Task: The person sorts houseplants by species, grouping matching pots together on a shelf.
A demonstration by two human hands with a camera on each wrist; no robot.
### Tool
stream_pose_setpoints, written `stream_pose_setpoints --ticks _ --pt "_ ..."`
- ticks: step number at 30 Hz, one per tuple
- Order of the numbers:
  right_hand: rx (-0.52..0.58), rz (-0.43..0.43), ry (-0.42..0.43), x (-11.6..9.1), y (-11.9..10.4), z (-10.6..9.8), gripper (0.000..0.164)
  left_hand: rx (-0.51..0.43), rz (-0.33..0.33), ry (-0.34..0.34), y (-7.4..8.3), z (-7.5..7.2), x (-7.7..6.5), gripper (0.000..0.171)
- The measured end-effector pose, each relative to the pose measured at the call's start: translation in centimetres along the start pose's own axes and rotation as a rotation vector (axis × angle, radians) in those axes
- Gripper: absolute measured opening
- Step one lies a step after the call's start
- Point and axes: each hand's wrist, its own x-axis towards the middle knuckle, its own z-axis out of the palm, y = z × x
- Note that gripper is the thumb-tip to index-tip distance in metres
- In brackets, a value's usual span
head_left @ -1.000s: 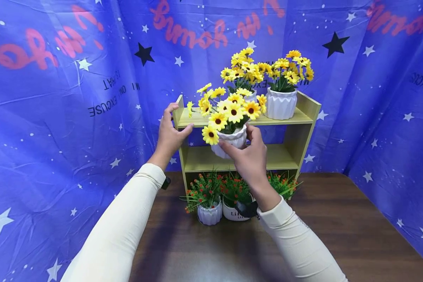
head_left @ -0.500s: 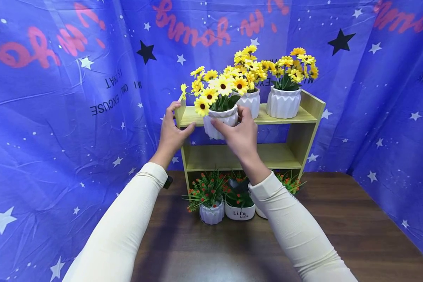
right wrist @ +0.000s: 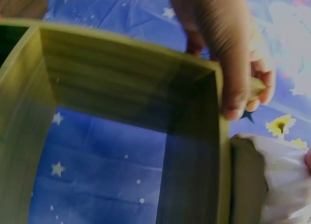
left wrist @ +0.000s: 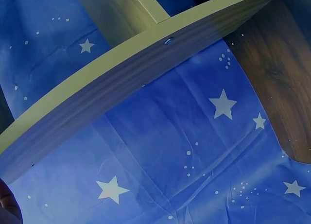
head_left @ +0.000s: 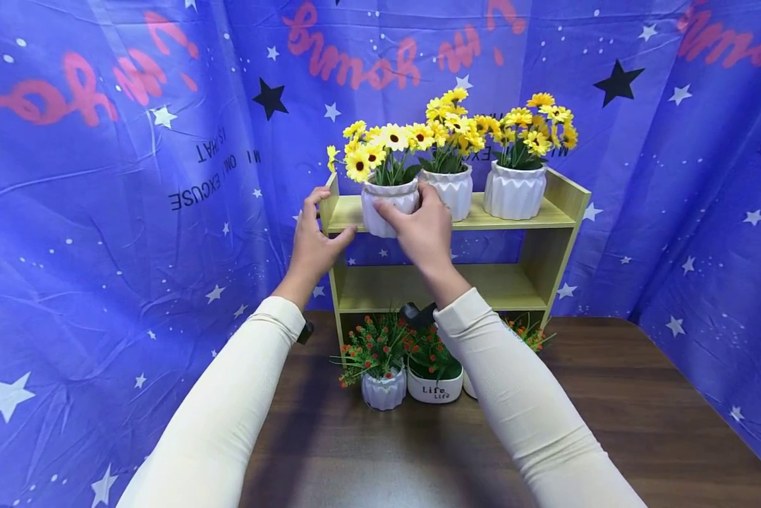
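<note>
My right hand [head_left: 426,229] grips a white fluted flowerpot [head_left: 372,209] of yellow artificial daisies [head_left: 374,154] from its right side, thumb in front. The pot is upright at the left front of the top board of a wooden shelf [head_left: 496,283]; its base overlaps the board's front edge in the head view. In the right wrist view the pot [right wrist: 286,178] is close over that board. My left hand [head_left: 314,243] holds the shelf's upper left corner, thumb on the front edge and fingers round the side panel. In the left wrist view only a fingertip shows beside the panel [left wrist: 116,71].
Two similar daisy pots, one in the middle [head_left: 453,192] and one at the right [head_left: 515,192], stand on the top board. Below, red-flowered plants in a fluted pot [head_left: 383,390] and a "Life" pot [head_left: 435,386] stand on the wooden table [head_left: 609,416]. A blue star-print curtain [head_left: 132,247] surrounds it.
My right hand has carried the daisy pot up and leftward from in front of the shelf to the top board's left front. My left hand has stayed on the shelf's corner.
</note>
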Motion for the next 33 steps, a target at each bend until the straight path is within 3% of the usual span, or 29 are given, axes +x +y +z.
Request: stream_pose_setpoints --ticks 5,10,19,23,27,33 --pt "-0.098 0.009 -0.02 1.1 0.0 0.9 0.064 0.014 0.041 0.005 -0.1 0.2 0.0 0.068" --pt "-0.139 0.029 -0.017 1.7 0.0 1.7 0.079 0.009 0.033 -0.011 0.0 0.3 0.1 0.068" --pt "-0.207 0.036 -0.018 1.9 -0.1 3.3 0.08 -0.022 0.007 -0.014 0.0 0.0 0.0 0.068" --pt "-0.209 0.038 -0.056 1.8 -0.3 3.7 0.081 -0.022 -0.001 -0.016 -0.1 -0.1 -0.1 0.068" --pt "-0.149 0.0 -0.091 1.0 -0.1 3.2 0.082 -0.025 -0.004 -0.016 -0.2 0.1 -0.2 0.068" --pt "0.049 -0.189 0.037 -3.4 1.3 2.0 0.062 -0.021 0.03 0.001 -0.3 0.1 -0.1 0.068"
